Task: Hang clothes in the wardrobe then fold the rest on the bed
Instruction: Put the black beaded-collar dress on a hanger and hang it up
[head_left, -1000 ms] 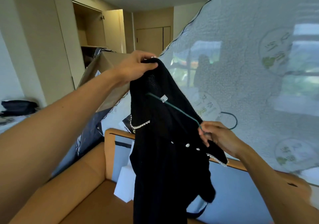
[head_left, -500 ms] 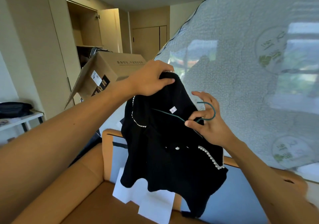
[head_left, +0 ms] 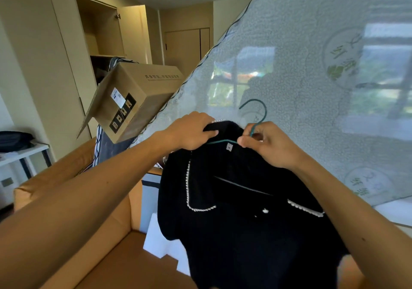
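A black knit top (head_left: 245,217) with a pearl-trimmed collar hangs in front of me at the centre. My left hand (head_left: 191,132) grips its neckline at the top. My right hand (head_left: 267,144) pinches the neck of a thin green wire hanger (head_left: 258,115), whose hook sticks up above the collar while its arms run inside the top. The open wardrobe (head_left: 104,32) stands at the far left, its door swung out.
A plastic-wrapped mattress (head_left: 312,77) leans upright on the right. A tilted cardboard box (head_left: 133,97) rests against it. An orange bed frame (head_left: 66,173) lies below, with white foam blocks (head_left: 160,242) inside. A white table (head_left: 20,152) holds a black bag at far left.
The hanger went from slanted across the top to level inside its neckline, hook now upright. Both hands came together at the collar and dropped lower in view.
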Demonstrator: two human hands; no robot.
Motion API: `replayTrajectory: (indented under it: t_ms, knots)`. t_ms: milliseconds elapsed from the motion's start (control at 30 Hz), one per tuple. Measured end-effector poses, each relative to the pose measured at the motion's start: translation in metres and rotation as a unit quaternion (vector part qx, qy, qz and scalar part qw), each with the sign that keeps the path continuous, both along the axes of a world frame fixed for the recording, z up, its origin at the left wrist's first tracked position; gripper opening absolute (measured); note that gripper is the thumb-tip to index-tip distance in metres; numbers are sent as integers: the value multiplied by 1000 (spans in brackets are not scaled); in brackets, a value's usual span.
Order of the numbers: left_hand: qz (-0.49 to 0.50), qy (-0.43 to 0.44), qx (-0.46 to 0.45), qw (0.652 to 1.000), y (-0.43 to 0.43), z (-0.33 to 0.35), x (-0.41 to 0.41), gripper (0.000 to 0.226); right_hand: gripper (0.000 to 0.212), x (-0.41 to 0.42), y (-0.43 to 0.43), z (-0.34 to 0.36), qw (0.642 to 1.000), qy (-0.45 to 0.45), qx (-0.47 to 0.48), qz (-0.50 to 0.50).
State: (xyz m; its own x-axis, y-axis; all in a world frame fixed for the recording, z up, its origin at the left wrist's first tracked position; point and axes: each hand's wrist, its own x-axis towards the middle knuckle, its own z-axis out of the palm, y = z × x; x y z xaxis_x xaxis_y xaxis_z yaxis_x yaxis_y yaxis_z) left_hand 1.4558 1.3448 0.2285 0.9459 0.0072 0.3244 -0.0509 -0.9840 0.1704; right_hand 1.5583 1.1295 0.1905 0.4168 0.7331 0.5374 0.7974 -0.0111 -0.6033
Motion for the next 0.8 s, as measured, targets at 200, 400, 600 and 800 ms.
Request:
replayTrajectory:
  t_ms: [200, 400, 600, 800]
  knots:
    - [-70, -73, -180, 979, -29, 0, 3, 30, 26, -10, 0, -13, 998, -17, -63, 18]
    - [68, -167, -188, 966, -21, -42, -12, 46, 30, -5, -34, 4, 994, 47, 44, -91]
    - [117, -365, -69, 921, -23, -99, -34, 65, 36, -2, -51, 16, 978, 97, 108, -150]
    - [120, -323, -262, 901, -19, -103, -12, 73, 35, -17, -52, 30, 977, 99, 132, -137]
